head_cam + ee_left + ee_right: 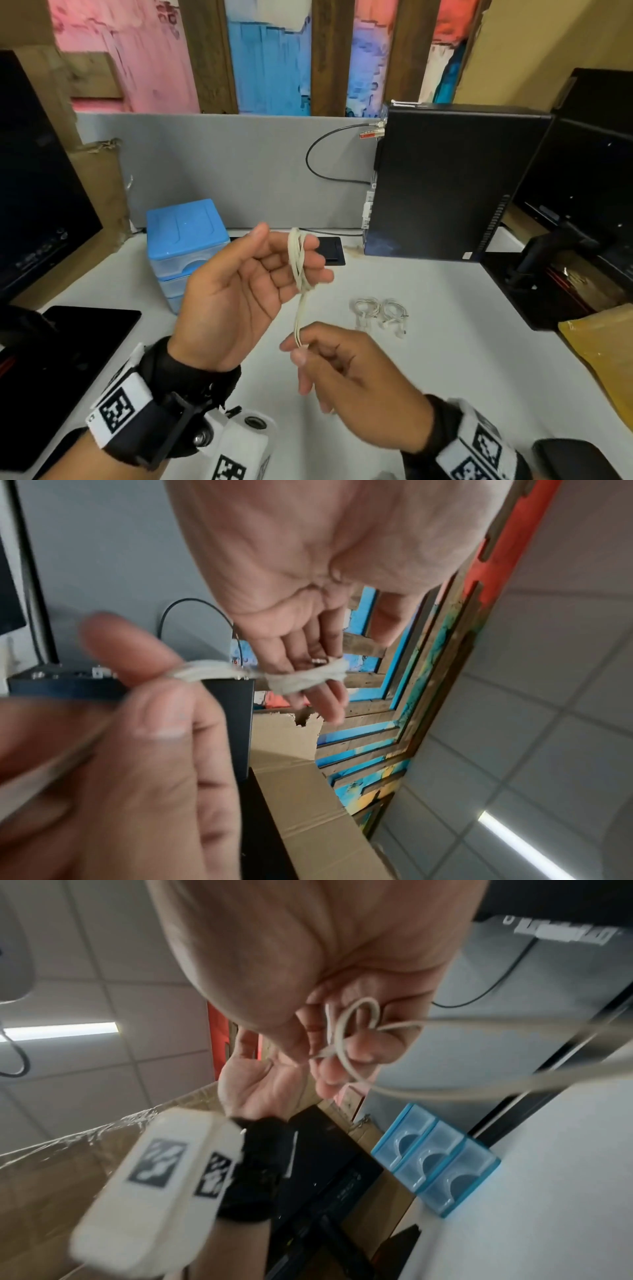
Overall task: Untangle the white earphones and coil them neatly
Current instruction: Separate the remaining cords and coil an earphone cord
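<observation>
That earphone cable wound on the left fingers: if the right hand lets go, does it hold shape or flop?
Probably flops: the earphone cable is thin and bends into tight loops round the left hand fingers. The strands look straight only where the right hand pinches them, so tension likely does that. Looks light; the wound turns may loosen or slide off.

No lettering can be read anywhere — the wristbands (118,409) carry only square coded markers (black on white).

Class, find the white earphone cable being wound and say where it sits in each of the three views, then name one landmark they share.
Head: white earphone cable centre, between both hands.
Left wrist: centre, around fingers.
Right wrist: upper right, looped.
Shared landmark: black computer tower.
</observation>
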